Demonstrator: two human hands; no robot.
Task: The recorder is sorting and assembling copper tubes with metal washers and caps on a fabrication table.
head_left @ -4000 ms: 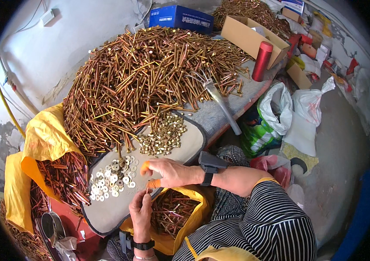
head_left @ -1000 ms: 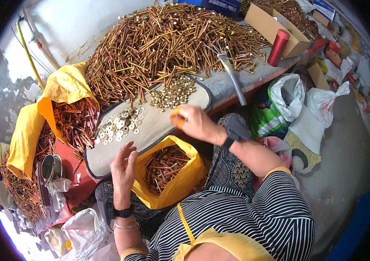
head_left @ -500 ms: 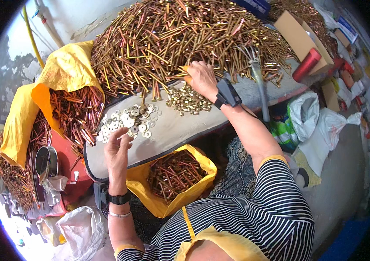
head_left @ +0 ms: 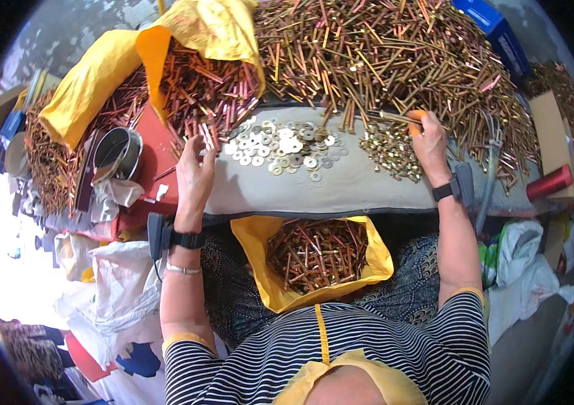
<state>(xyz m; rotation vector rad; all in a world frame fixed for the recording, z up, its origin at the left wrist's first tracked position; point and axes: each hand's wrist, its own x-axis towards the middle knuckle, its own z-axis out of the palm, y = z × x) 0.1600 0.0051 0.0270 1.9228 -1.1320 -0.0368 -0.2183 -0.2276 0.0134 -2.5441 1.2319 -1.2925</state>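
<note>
Since half a second ago, the left hand has moved from the near side of the washers to the left edge of the surface, and the right hand has drawn back from the big heap with long brass-coloured metal bolts between its fingers. The view has turned too, so the grey padded surface with dark edging now lies nearly level across.

The right thumb and forefinger, in orange caps, are clamped on the bolts, which reach leftward above the small heap of short brass-coloured nuts at the surface's far edge, right of its middle. The left thumb and fingers stand apart beside the coppery metal tubes; whether the fingertips grip one, I cannot tell.

Flat, round, silvery metal washers lie spread left of the nuts, toward the far edge. Beyond that edge rises the large heap of brass-coloured bolts. The tubes spill from a yellow woven sack past the far left corner. At the near edge, an open yellow bag holds reddish metal pieces. A red cylinder lies toward the right end.
</note>
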